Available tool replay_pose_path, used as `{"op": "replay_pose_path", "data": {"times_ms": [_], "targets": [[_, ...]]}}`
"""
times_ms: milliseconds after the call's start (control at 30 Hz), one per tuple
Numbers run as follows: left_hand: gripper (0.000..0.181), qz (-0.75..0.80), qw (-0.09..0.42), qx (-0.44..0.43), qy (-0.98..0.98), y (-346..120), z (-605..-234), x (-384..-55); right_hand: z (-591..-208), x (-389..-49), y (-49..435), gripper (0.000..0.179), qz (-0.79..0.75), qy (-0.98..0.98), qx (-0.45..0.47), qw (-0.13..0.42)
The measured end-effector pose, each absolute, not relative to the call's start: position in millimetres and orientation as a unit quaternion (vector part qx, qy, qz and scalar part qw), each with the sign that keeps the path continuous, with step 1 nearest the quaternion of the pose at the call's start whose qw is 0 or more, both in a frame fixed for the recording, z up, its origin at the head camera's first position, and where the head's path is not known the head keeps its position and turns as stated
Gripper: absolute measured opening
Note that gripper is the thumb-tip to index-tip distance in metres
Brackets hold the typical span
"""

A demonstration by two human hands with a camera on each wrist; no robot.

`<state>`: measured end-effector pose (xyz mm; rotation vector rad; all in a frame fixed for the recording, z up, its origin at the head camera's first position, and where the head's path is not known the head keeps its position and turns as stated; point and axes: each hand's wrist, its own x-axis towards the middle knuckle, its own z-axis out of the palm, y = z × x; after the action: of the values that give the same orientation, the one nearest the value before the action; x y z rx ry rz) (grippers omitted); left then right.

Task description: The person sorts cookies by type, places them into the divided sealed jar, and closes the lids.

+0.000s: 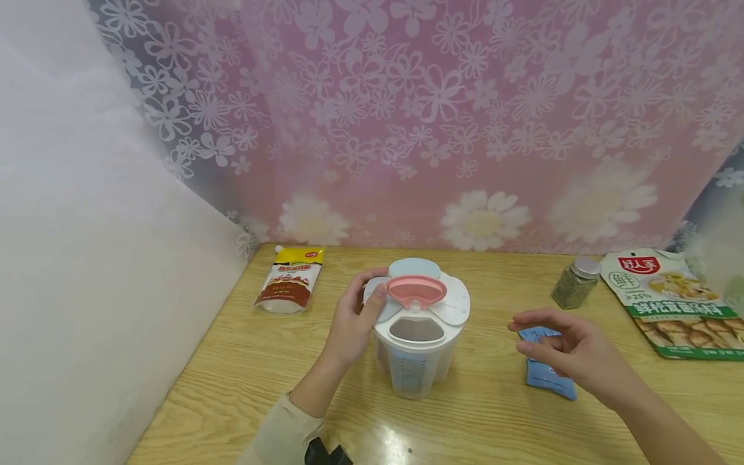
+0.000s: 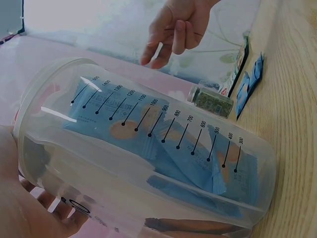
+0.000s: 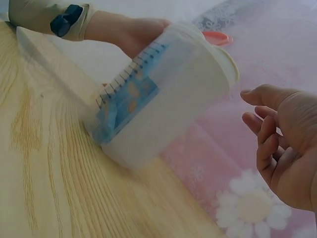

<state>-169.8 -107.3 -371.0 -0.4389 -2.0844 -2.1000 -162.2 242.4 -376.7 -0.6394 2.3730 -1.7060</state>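
Observation:
A clear plastic storage container point(image 1: 411, 378) with a white lid stands upright on the table. Its pink flap point(image 1: 416, 292) is raised, baring an opening at the front, while a light blue flap point(image 1: 414, 267) lies at the back. My left hand point(image 1: 351, 323) grips the container's upper left side, thumb on the lid. Several blue packets point(image 2: 121, 119) show through the wall behind the measuring scale, and something brown point(image 2: 193, 226) sits in another compartment. Right of the container, my right hand point(image 1: 572, 352) hovers with loosely bent fingers and holds nothing, above blue packets point(image 1: 549, 378) on the table.
A small glass jar of dried green herbs point(image 1: 575, 284) stands at the back right, beside a green and white mushroom pouch point(image 1: 674, 303). At the back left lies a yellow, white and brown pouch point(image 1: 289, 281). A pink floral curtain point(image 1: 372, 129) borders the table's far edge.

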Motion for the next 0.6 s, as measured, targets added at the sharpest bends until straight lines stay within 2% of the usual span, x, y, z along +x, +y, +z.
{"op": "replay_pose_path", "data": {"times_ms": [267,600], "targets": [[0.035,-0.702,0.078,-0.15,-0.692,-106.6,-371.8,-170.0,-392.4,-168.5,259.8,0.038,-0.552,0.789,-0.257,0.08],[0.034,-0.702,0.08,-0.148,-0.692,-106.8,-371.3,-170.0,-408.8,-175.5,275.5,0.049,-0.557,0.755,-0.322,0.125]]}}
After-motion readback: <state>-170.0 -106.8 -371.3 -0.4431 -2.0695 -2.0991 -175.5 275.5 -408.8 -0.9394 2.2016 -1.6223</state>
